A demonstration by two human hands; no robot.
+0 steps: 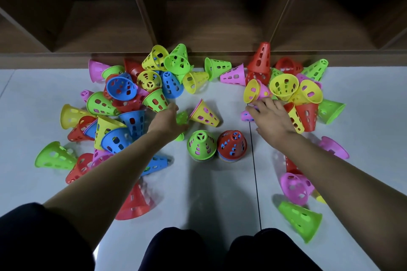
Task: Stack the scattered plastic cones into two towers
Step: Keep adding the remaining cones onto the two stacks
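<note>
Cone [182, 118] in left hand [167, 122]

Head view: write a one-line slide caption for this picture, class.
Left hand grips a green cone, right hand reaches for a pink cone, behind the green-topped tower and red-topped tower.

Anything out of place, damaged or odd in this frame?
Nothing looks damaged. One red cone stands upright by the shelf, apart from the green-topped tower and red-topped tower; most other loose cones lie tipped on the floor.
</note>
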